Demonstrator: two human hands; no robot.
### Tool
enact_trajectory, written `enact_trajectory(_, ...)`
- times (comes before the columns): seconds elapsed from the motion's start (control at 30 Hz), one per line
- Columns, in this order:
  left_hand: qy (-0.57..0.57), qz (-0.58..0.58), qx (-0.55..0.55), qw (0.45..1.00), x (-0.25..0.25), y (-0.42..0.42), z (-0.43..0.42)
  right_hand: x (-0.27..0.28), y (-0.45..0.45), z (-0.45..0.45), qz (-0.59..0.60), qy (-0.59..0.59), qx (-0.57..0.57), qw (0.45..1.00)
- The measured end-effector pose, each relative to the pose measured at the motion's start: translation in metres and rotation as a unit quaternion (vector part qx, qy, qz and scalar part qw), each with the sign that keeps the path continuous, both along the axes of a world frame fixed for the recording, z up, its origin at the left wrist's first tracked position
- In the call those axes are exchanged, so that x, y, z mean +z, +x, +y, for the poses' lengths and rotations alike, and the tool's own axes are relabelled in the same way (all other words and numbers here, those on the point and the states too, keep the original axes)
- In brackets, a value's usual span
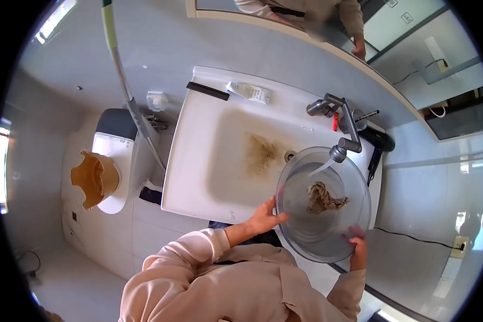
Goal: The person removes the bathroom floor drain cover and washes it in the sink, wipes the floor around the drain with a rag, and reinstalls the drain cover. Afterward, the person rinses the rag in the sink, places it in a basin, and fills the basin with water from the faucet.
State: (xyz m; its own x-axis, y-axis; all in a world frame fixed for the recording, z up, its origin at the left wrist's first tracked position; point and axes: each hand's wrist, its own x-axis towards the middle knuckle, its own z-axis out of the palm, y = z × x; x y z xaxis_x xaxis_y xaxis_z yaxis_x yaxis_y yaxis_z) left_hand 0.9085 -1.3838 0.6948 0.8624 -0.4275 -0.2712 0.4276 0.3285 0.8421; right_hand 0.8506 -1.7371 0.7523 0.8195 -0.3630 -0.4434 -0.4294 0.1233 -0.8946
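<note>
A large clear basin [300,236] is tilted over the right front part of the white sink [188,177]. My left hand [264,216] grips its left rim, thumb on the inside. On the lower right, my right hand [358,246] holds the rim, with fingers showing through the clear wall. A crumpled brownish cloth [323,198] lies inside the basin. Water runs into it from the grey faucet [350,144] above. Brown dirt [263,154] is spread on the sink's bottom, left of the drain [290,156].
A white tube [249,92] and a black bar [207,90] lie on the sink's back ledge. A black hair dryer [378,140] is at its right. Left stand a mop pole [124,86] and an orange-brown bucket [103,180]. A mirror [284,13] hangs behind.
</note>
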Motion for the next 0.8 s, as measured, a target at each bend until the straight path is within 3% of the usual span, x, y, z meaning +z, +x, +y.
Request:
enact_trajectory(0.1, 0.046, 0.01, -0.066, 0.997, -0.003, 0.008, 0.003, -0.002, -0.006, 0.002, 0.015, 0.007, -0.028, 0.999)
enact_trajectory(0.17, 0.203, -0.064, -0.098, 0.972, -0.009, 0.008, 0.001, 0.0, -0.004, 0.004, 0.016, 0.001, -0.035, 0.999)
enact_trajectory(0.4, 0.182, -0.006, -0.122, 0.976, 0.007, 0.016, 0.009, 0.004, 0.002, 0.0, 0.05, 0.002, -0.004, 0.999)
enact_trajectory(0.5, 0.127, -0.022, -0.074, 0.989, -0.013, 0.008, 0.0, 0.007, 0.004, 0.001, 0.063, 0.023, -0.017, 0.998)
enact_trajectory(0.6, 0.102, -0.112, 0.003, 0.988, -0.022, 0.003, -0.004, 0.013, 0.003, 0.008, 0.054, 0.016, -0.009, 0.998)
enact_trajectory(0.8, 0.058, -0.012, -0.081, 0.995, -0.007, 0.014, 0.007, 0.014, 0.004, 0.009, 0.054, 0.002, 0.011, 0.998)
